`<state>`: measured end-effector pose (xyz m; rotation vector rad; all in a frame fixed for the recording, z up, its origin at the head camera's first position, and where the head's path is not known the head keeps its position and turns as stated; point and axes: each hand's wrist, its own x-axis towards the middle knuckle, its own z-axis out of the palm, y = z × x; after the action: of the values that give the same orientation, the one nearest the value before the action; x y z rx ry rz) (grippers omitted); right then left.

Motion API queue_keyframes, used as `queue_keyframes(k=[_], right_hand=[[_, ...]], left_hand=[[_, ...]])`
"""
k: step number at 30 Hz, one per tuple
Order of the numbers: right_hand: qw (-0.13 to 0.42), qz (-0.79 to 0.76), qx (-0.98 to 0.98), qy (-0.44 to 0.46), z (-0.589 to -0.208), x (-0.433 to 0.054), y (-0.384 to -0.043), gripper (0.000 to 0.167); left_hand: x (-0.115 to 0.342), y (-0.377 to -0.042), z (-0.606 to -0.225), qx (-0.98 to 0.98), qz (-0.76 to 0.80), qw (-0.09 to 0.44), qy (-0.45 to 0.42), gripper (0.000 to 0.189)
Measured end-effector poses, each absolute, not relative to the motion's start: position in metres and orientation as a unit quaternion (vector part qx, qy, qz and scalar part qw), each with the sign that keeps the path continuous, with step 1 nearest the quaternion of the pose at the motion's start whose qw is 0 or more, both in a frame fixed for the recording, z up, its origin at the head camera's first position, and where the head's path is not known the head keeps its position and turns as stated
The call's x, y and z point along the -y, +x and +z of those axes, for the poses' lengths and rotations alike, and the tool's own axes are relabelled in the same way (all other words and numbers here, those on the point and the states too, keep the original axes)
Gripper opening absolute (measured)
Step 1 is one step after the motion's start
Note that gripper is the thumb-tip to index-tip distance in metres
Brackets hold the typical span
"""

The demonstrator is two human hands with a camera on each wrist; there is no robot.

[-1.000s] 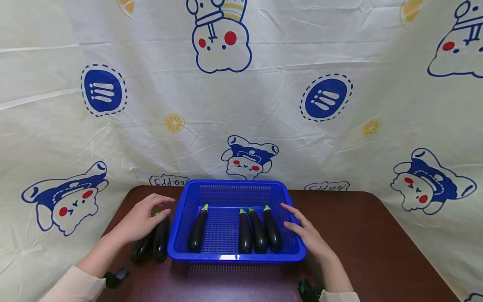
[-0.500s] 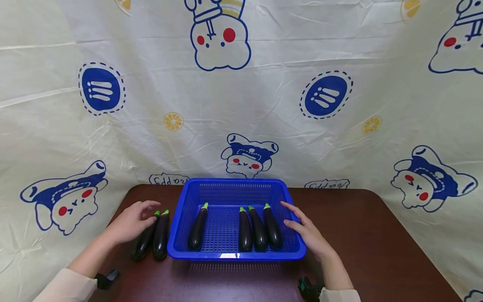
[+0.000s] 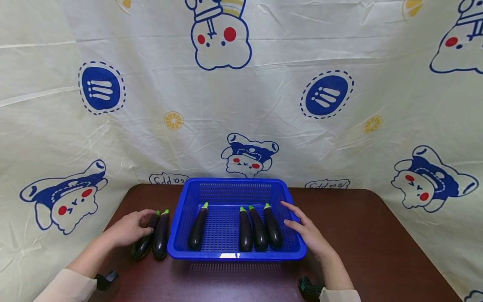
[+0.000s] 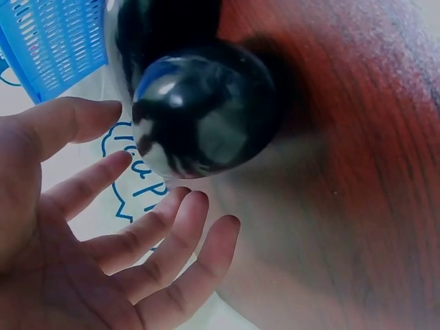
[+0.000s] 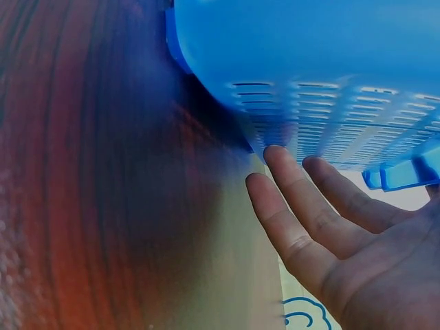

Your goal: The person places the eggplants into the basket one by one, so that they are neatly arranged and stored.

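My left hand (image 3: 129, 228) is at the outer of two dark eggplants lying side by side on the table, left of the basket. Its thumb and fingers spread around the stem half of that eggplant (image 3: 141, 246). In the left wrist view the fingers (image 4: 218, 237) are loosely bent, just short of the glossy round end. The inner eggplant (image 3: 161, 237) lies beside the basket wall. My right hand (image 3: 311, 237) rests at the right rim of the blue plastic basket (image 3: 235, 256); in the right wrist view its extended fingers (image 5: 302, 199) lie along the slotted outer wall.
Inside the basket, one eggplant (image 3: 198, 228) lies at the left and three eggplants (image 3: 259, 230) lie together at the right, green stems pointing away. The brown table (image 3: 362, 239) ends at a printed white cloth (image 3: 279, 105) hanging behind it.
My left hand has moved left and down from above the inner eggplant to the outer one. The right hand has stayed at the basket's rim.
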<state>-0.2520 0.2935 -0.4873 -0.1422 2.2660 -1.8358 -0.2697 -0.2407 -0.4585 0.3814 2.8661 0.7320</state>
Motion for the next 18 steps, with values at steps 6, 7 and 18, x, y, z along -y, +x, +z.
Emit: queue_keyframes(k=[6,7,18], right_hand=[[0.114,-0.629,-0.767,-0.049,-0.4869,-0.2936,-0.2518,0.055],[0.114,-0.630,-0.767,-0.049,-0.4868,-0.2936,-0.2516,0.055],[0.113,-0.634,-0.763,-0.052,-0.4875,-0.2936,-0.2519,0.055]], left_hand=[[0.2399,-0.2691,-0.4630,-0.959,0.244,0.095,0.113,0.054],[0.2397,-0.2689,-0.4638,-0.958,0.246,0.098,0.110,0.054],[0.2395,-0.2701,-0.4671,-0.959,0.243,0.103,0.102,0.051]])
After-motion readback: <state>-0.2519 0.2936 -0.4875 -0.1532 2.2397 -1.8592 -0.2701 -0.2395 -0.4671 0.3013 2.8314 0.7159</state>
